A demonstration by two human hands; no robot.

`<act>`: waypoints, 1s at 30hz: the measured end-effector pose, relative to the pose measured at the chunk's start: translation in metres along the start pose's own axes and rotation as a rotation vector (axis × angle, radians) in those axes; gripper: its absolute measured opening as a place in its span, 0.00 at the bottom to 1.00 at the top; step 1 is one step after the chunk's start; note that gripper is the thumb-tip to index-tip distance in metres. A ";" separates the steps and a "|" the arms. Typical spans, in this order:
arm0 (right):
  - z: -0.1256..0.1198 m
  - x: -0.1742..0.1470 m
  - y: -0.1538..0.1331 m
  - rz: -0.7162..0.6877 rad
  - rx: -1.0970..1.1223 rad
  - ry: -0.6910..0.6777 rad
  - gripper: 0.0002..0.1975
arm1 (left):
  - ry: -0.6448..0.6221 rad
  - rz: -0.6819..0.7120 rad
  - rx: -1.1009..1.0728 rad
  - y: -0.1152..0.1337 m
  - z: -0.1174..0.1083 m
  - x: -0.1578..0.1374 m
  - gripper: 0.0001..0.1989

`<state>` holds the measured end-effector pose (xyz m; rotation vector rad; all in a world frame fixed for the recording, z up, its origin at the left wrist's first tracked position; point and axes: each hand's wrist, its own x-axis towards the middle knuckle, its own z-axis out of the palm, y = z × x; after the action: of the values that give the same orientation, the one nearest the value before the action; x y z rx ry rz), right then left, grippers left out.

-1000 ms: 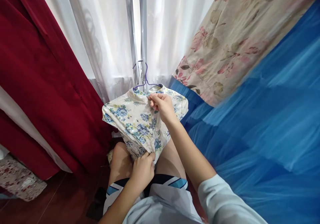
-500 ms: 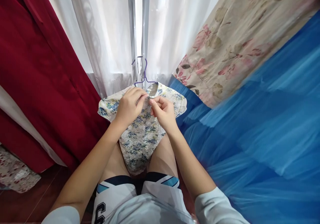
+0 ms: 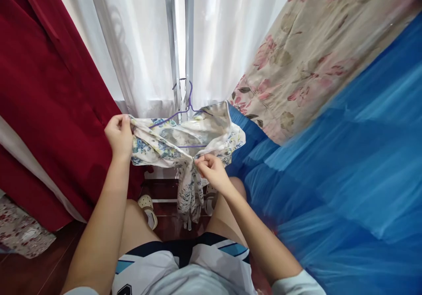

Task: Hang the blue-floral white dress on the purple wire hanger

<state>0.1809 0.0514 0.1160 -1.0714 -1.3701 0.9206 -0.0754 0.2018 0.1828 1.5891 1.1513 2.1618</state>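
Two bare knees and the white shorts with dark and pale-blue trim (image 3: pixel 184 264) sit nearest to us, above a dark red wooden floor (image 3: pixel 36 273) where a pale slipper (image 3: pixel 147 207) lies near the left knee. Just beyond, our right hand (image 3: pixel 211 172) has its fingertips pinched together on a gathered fold of the white cotton garment printed with blue flowers (image 3: pixel 171 139), so that the lower cloth is drawn into a narrow rope that hangs down between the knees. Farther left and slightly farther off, our left hand (image 3: pixel 119 134) is clenched on the garment's left end, pulling it sideways; with the two grips apart, the fabric is stretched taut across the thin purple wire hanger (image 3: pixel 187 110), whose bar shows through the open cloth. The hanger's hook rises against a grey metal window frame (image 3: pixel 180 44); we cannot tell just what it catches on. To the left hangs a heavy dark red curtain (image 3: pixel 49 88), touching the left hand. Behind are sheer white curtains (image 3: pixel 138 44). To the right, a blue gauzy net (image 3: pixel 346 154) spreads wide, and a beige fabric with pink flowers (image 3: pixel 313 44) lies beyond it.
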 end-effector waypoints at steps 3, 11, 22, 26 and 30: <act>0.000 -0.013 0.001 0.019 0.033 -0.017 0.14 | 0.033 -0.380 -0.075 -0.051 -0.014 -0.019 0.10; -0.048 -0.030 0.061 0.112 0.202 0.382 0.09 | -0.439 -0.628 -0.256 -0.062 0.008 -0.150 0.19; -0.059 -0.073 0.109 0.274 -0.042 0.448 0.17 | -0.648 -0.432 -0.515 0.038 0.037 -0.178 0.13; -0.025 -0.063 0.062 0.145 0.067 0.027 0.25 | -0.746 -0.161 -0.442 0.078 0.025 -0.181 0.10; 0.009 -0.054 0.022 0.274 0.534 -0.351 0.40 | -0.914 0.028 -0.301 0.105 0.011 -0.166 0.08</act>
<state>0.1722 0.0065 0.0786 -0.7107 -1.1613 1.6297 0.0263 0.0387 0.1395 2.0635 0.4818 1.2318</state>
